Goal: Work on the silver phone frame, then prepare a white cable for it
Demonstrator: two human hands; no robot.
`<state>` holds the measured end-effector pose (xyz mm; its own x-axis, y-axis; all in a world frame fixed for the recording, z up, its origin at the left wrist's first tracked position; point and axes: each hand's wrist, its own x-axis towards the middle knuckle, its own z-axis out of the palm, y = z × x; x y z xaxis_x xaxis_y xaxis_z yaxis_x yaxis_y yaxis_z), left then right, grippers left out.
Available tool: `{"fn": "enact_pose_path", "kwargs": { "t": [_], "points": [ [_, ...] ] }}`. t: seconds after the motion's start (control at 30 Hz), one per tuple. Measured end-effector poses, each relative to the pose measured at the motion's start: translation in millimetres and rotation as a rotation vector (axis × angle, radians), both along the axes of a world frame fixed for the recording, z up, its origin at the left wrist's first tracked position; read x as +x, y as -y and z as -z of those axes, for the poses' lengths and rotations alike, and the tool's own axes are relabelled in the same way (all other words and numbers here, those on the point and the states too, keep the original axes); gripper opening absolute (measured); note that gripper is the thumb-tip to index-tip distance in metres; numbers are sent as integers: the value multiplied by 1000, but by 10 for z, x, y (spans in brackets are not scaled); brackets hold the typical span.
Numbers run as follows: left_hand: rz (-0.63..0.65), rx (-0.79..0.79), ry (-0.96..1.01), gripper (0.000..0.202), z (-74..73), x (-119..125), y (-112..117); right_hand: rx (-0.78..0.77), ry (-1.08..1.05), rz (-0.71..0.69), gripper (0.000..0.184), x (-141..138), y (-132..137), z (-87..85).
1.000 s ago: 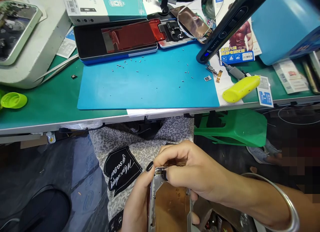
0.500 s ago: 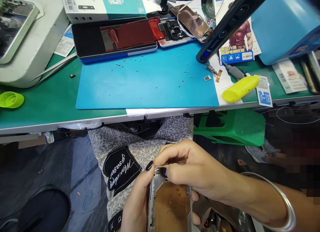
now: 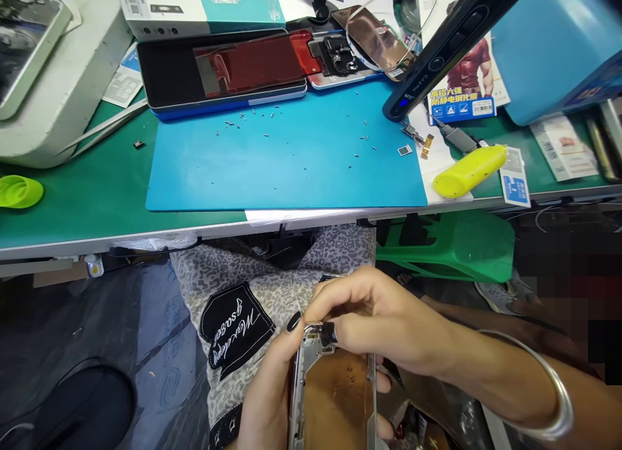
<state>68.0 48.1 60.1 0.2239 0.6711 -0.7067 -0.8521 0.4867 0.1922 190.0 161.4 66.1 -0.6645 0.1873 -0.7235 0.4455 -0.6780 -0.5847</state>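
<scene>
The phone frame [image 3: 337, 401] was held in front of the patterned trousers [image 3: 272, 294], off the counter [image 3: 72, 220], its brownish inner face turned up; whether it touched the cloth could not be told. The left hand [image 3: 267, 392] had it in a wraparound grip, thumb along one long side and fingertips showing past the other, probably to keep it steady while its face stayed clear. The right hand [image 3: 389, 314] came in from the side with its grip closed on the far end, thumb on the inner face and forefinger at the outer edge, a pinch that seemed chosen for close work at that corner.

The frame's long axis ran away from the body towards the counter, nearly square to the counter's front edge. Its pinched end pointed at the counter; the near end was cut off below.

Beyond it, a blue mat [image 3: 243, 178] lay lengthwise along the counter's edge, tiny metal bits [image 3: 266, 135] scattered over it, likely there to make them easy to spot. A black pen-shaped tool [image 3: 437, 65] slanted over its far right corner, tip towards the mat.
</scene>
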Motion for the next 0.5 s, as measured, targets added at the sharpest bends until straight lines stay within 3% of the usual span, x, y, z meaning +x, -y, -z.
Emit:
{"fn": "enact_pose_path", "kwargs": {
  "t": [0.2,0.33,0.5],
  "points": [
    [24,3,38,35,-9,30,-43,655,-173,-479,30,17,-302,-153],
    [53,-14,45,38,-42,25,-42,837,-260,-677,32,-40,-416,-288],
    [39,-41,10,42,-53,22,-41,948,-265,-730,24,-78,-435,-330]
  ]
}}
